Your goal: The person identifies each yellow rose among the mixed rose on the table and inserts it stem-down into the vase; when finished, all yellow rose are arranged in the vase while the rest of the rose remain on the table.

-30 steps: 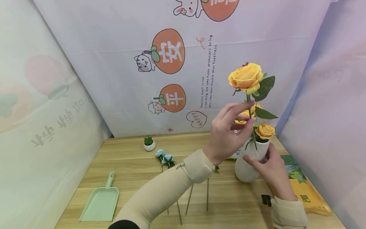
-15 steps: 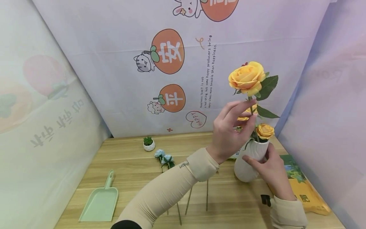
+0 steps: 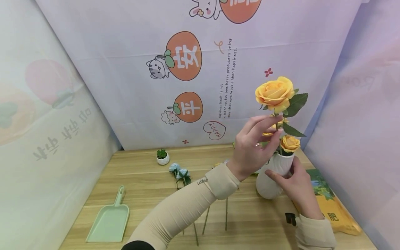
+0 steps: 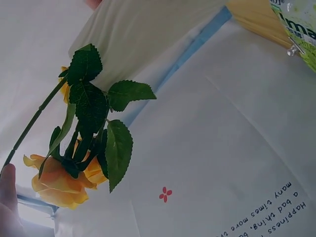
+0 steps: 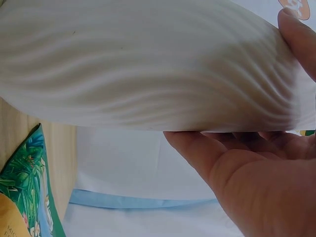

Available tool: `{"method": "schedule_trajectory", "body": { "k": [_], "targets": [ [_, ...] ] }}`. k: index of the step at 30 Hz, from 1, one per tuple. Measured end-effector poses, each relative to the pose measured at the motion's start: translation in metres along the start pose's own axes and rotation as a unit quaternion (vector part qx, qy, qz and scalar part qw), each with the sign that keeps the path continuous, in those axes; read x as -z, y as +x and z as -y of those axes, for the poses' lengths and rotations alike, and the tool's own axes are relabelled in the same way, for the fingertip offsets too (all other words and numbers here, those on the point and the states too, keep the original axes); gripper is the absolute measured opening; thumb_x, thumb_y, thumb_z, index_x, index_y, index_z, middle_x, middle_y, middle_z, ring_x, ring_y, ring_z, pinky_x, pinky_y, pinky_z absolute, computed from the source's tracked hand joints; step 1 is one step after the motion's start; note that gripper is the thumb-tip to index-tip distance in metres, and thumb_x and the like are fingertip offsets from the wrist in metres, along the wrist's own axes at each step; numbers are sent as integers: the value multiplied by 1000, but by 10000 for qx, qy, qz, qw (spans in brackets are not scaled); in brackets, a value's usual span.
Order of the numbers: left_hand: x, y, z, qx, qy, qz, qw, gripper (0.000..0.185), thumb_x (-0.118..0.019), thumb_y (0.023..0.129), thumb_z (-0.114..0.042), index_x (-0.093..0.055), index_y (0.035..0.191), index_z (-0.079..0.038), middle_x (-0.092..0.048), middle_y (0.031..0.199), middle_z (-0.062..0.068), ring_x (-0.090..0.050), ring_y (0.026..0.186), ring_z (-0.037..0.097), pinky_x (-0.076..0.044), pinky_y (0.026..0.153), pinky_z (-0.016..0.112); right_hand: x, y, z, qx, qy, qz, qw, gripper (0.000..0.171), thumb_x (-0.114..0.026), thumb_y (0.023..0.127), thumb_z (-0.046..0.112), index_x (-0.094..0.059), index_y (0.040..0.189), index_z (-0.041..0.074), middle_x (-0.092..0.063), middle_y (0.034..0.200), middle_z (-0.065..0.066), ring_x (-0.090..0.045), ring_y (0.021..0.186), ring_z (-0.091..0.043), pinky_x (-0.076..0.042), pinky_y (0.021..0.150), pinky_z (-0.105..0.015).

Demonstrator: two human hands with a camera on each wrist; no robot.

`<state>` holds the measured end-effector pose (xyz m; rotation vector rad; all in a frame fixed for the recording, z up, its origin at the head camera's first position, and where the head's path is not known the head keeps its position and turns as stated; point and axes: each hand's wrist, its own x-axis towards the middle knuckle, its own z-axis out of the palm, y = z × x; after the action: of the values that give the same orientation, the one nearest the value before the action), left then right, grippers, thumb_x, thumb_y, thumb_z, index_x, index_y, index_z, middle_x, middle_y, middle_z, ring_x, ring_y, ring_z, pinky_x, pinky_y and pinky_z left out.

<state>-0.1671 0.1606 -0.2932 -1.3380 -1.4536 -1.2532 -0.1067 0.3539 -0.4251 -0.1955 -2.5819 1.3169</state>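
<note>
Yellow rose (image 3: 275,93) upright, stem in white ribbed vase (image 3: 271,180)

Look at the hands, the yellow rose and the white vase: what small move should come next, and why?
Probably lower the rose a little further and then let go. The left hand pinches its stem just above the white vase, the stem's foot seems already inside the mouth beside other yellow blooms, and the right hand holds the vase.

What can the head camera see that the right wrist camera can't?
Only the head view shows the yellow rose pinched by the left hand, the green scoop and the blue flowers on the table. Only the right wrist view shows the wavy ridges on the vase close up. Both show the right hand holding the white vase and the colourful bag.
</note>
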Motion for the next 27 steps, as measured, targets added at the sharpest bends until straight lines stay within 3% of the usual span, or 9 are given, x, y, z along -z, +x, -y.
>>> {"method": "schedule_trajectory", "body": {
  "k": [4, 11, 14, 21, 27],
  "targets": [
    [-2, -5, 7, -104, -92, 63, 9999, 37, -77, 96, 5, -65, 131, 5, -64, 125, 18, -76, 106, 11, -58, 91, 14, 0, 0, -1, 107, -10, -79, 9999, 98, -83, 93, 55, -32, 158, 1, -55, 144, -29, -62, 121, -45, -59, 91, -56],
    [1, -18, 23, -689, -108, 504, 9963, 36, -85, 88, 7, -69, 121, 8, -69, 118, 19, -76, 102, 14, -56, 94, 14, 0, 1, -3, 150, -84, -108, 9998, 97, -83, 92, 57, -35, 156, 1, -58, 140, -28, -64, 118, -43, -59, 85, -49],
    [1, -21, 28, -774, -180, 616, 9949, 34, -87, 87, 6, -72, 117, 7, -72, 114, 17, -76, 100, 13, -57, 94, 14, -1, 2, -3, 130, -89, -90, 9998, 97, -83, 93, 56, -35, 155, 0, -58, 140, -29, -64, 117, -44, -60, 84, -50],
    [-1, -25, 39, -212, -1191, 687, 9903, 33, -84, 84, 15, -69, 113, 11, -72, 106, 24, -80, 92, 19, -61, 84, 18, -1, 2, -2, 114, -24, -69, 9999, 96, -84, 93, 54, -34, 156, 1, -58, 140, -29, -65, 116, -43, -61, 82, -45],
    [-5, -31, 44, 415, -1853, 551, 9803, 38, -79, 84, 22, -63, 117, 12, -69, 107, 31, -81, 89, 29, -65, 80, 25, -2, 2, -1, 24, 36, -31, 10000, 101, -83, 93, 55, -30, 160, 0, -54, 145, -31, -62, 123, -48, -59, 92, -63]
  ]
}}
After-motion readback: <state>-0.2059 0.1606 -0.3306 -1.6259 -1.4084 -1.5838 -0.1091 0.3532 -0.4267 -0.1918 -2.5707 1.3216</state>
